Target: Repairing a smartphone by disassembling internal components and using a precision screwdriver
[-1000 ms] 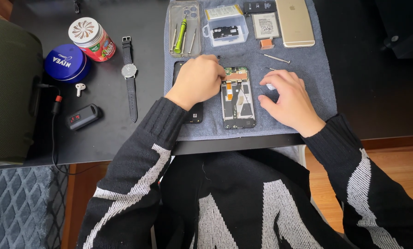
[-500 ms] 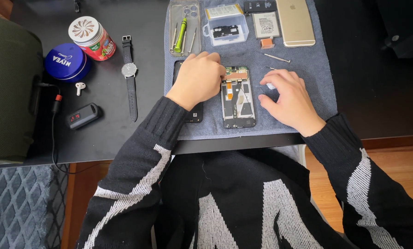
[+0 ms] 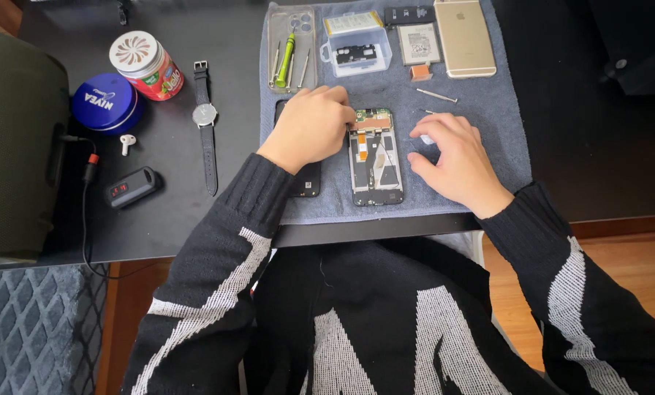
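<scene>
— Hands first: where are they?

— Both are over a grey towel (image 3: pixel 488 146) spread on a dark desk (image 3: pixel 196 212). The left hand (image 3: pixel 309 128) is curled, its fingertips bunched at the top left corner of an opened phone (image 3: pixel 375 157) that lies face down with its back off, circuit board and cables showing. Whether those fingertips pinch a tool or a small part I cannot tell (they hide whatever is under them).

— And the other one?

— The right hand (image 3: pixel 452 157) lies just right of the opened phone, fingers loosely spread and slack on the towel, gripping nothing that shows. A small pale bit peeks out at its fingertips, too small to make out.

— Where exactly is that phone?

— Middle of the towel, upright in the view, between the two hands. A black slab (image 3: pixel 307 183) lies partly under the left wrist, just beside it.

— What else is about?

— Along the far edge of the towel: a clear tray (image 3: pixel 302 22) with a green-handled screwdriver (image 3: pixel 286 57), a small clear box (image 3: pixel 357 51), and a gold phone (image 3: pixel 465 36) lying face down. Off the towel to the left sit a wristwatch (image 3: pixel 205 115), a round blue tin (image 3: pixel 103 102), a red can with a white lid (image 3: pixel 145 66) and a single white earbud (image 3: pixel 126 143).
</scene>
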